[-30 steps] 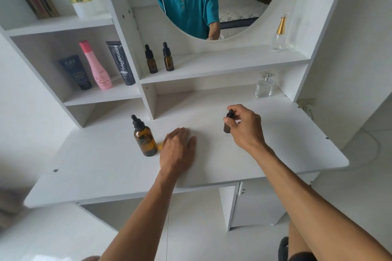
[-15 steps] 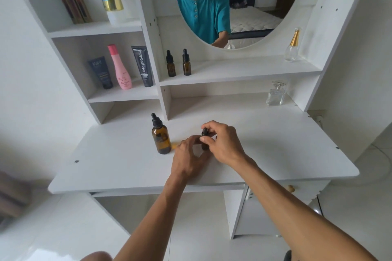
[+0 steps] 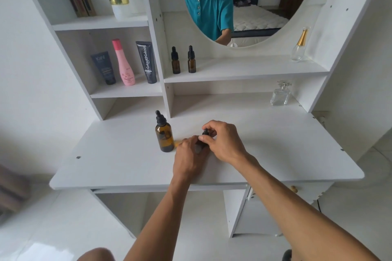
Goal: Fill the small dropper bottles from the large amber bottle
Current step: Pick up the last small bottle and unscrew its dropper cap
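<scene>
1. Two hands meet over one small bottle (image 3: 200, 146) standing on the desk (image 3: 275, 144), just right of the large bottle (image 3: 164, 136). The left hand (image 3: 187, 157) wraps its fingers round the small bottle's body; the right hand (image 3: 222, 140) pinches its black cap (image 3: 205, 132) from above. My guess is the cap is about to be unscrewed.
2. Handling, as a judgement: the small bottle looks like glass, so stiff, smooth and breakable, and very light. It would spin or tip under a twist unless the body is held firm, which is what the left hand is placed to do. Grip low on the body and turn at the cap's collar, not the soft bulb, which would only squash.
3. The large bottle is also amber glass with a rubber dropper top (image 3: 159, 116) on it. It appears to hold dark liquid, though the level is hard to read. Heavier and steadier, but tall; take it round the middle of the body.
4. Two more small bottles (image 3: 175, 63) and (image 3: 191, 62) stand upright on the shelf (image 3: 254, 69) under the mirror (image 3: 254, 6), well apart from the hands.
5. Room: the left knuckles sit close to the large bottle, so an elbow swing leftward could knock it. To the right the desk gives wide room as far as the perfume flask (image 3: 280, 95) at the back. The near edge lies just beyond the wrists; keep open bottles away from it.
</scene>
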The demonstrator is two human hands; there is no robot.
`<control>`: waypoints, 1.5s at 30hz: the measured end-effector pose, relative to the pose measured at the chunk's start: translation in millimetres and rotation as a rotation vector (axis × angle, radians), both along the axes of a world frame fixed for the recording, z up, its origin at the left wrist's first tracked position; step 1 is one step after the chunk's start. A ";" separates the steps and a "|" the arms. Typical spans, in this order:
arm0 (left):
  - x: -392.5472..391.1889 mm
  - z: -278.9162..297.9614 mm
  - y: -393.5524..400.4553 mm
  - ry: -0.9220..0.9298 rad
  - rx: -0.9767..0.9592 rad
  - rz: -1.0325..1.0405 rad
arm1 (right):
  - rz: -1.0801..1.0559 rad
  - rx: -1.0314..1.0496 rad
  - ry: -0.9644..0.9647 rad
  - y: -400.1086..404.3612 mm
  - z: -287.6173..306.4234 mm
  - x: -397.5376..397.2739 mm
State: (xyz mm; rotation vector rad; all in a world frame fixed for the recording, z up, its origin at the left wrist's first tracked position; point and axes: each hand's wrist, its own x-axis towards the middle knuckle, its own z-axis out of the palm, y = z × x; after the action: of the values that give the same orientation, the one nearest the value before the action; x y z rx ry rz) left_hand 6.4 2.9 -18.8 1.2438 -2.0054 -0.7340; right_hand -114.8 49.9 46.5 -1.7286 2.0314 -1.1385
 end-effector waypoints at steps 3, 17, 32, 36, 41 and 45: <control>-0.6 -0.8 -1.2 0.009 0.013 0.007 | -0.002 0.017 0.001 -2.0 0.3 -1.2; 0.3 0.9 -0.5 0.013 -0.022 -0.004 | 0.080 0.102 0.085 -6.1 16.2 -7.0; -0.4 3.0 1.6 0.022 -0.006 0.005 | 0.162 0.202 0.041 -6.7 28.3 -13.5; 0.5 4.6 3.6 0.012 -0.012 0.006 | 0.169 0.207 0.096 -8.6 30.5 -11.8; -0.3 9.3 6.6 0.015 0.001 0.011 | 0.171 0.216 0.093 -9.1 28.7 -12.2; 0.0 8.5 6.6 0.020 0.000 0.011 | 0.187 0.233 0.099 -9.0 29.6 -13.2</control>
State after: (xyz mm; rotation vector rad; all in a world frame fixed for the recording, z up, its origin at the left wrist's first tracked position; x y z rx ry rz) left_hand 6.4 9.5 -10.2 1.2423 -1.9809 -0.7381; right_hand -128.0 40.9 76.1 -1.8389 1.9194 -0.7417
